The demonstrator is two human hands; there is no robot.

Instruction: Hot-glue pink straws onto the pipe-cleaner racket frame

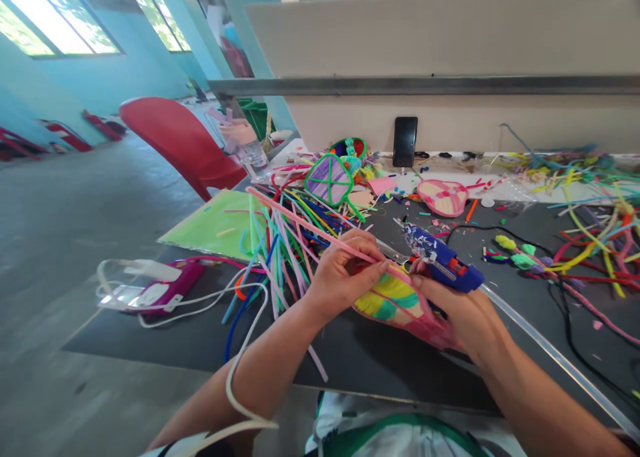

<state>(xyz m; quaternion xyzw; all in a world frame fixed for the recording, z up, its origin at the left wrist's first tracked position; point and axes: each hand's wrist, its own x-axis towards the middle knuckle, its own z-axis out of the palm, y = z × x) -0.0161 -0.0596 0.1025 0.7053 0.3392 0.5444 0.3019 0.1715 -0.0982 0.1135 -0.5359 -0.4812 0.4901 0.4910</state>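
Note:
My left hand [345, 274] pinches a pink pipe cleaner [305, 225] and presses it onto the edge of a colourful leaf-shaped craft piece [395, 300] with yellow, green and pink bands. My right hand [463, 310] grips a blue hot glue gun [443, 260] whose nozzle points left at the spot where the pipe cleaner meets the piece. A clear glue stick [550, 350] trails out behind the gun to the lower right. Both hands hover over a dark table [165, 337].
A heap of coloured pipe cleaners [285, 237] lies left of my hands, more at right [595, 244]. Green sheet [220, 224], purple device with white cables [165, 287], water bottle [247, 147], finished craft shapes [330, 177] [443, 197], black phone [405, 141] against the partition, red chair [180, 140].

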